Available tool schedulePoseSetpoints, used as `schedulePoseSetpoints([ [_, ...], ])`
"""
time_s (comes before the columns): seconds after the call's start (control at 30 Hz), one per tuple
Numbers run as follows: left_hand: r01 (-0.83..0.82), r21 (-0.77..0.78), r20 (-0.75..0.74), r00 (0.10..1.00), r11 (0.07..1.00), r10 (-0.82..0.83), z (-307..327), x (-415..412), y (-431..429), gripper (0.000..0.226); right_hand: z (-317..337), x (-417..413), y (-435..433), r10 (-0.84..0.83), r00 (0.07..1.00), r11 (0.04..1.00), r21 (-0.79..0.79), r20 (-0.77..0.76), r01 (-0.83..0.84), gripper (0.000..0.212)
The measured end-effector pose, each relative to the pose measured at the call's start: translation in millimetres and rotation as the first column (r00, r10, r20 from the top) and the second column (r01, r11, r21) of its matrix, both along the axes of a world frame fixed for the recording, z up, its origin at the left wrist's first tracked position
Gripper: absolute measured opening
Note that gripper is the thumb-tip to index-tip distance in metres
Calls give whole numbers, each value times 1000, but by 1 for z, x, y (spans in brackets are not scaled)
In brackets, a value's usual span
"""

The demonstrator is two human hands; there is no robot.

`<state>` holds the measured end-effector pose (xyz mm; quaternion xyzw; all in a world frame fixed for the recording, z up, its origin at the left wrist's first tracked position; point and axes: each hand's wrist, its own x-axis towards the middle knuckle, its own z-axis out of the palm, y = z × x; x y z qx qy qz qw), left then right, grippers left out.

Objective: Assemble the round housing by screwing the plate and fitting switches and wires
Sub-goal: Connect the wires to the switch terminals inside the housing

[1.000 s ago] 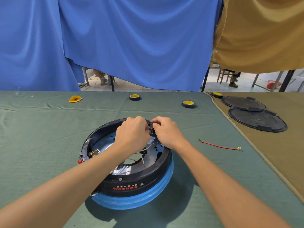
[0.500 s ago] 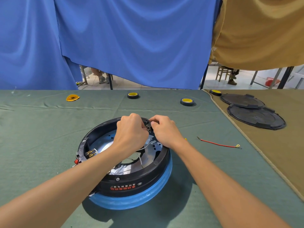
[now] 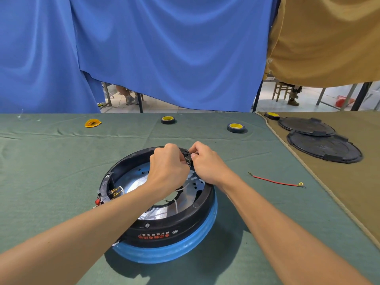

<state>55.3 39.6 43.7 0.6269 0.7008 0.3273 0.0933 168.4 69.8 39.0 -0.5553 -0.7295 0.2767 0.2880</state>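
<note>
**A:** Status?

**B:** Both hands busy. R hand (image 3: pixel 207 164) thumb + forefinger pinch a small black switch (image 3: pixel 188 158). L hand (image 3: pixel 167 171) fingers are curled in on the same part, tips hidden behind my knuckles. The switch sits right betw. my fingertips, at the far rim of the housing (image 3: pixel 170 225).

**A:** What's done?

**B:** The metal plate (image 3: pixel 133 182) is in, below my palms. Looks seated, but I can't make out the screws. A side switch (image 3: pixel 115 192) w/ brass tabs is fitted at the rim, left of my L wrist. A white wire (image 3: pixel 176 204) hangs loose under that wrist.

**A:** What's left?

**B:** Seat this switch and hook up the wires, I'd guess. The red wire (image 3: pixel 275 182) lies untouched, well right of my R hand.

**A:** Any change vs. half a sec ago?

**B:** Barely. Same pinch, same spot on the rim. No shift in either hand that I can tell.
</note>
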Motion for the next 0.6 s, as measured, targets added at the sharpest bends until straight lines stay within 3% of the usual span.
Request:
schedulePoseSetpoints([
  [0.23, 24, -65, -66, 997, 998, -28, 3, -10, -1, 12, 0, 0, -1, -34, 999, 999, -19, -18, 33, 27],
  [0.6, -9, -4, -176, 984, 1000, 8, 1, -9, -5, 17, -2, 0, -2, -50, 998, 999, -23, -44, 49, 27],
])
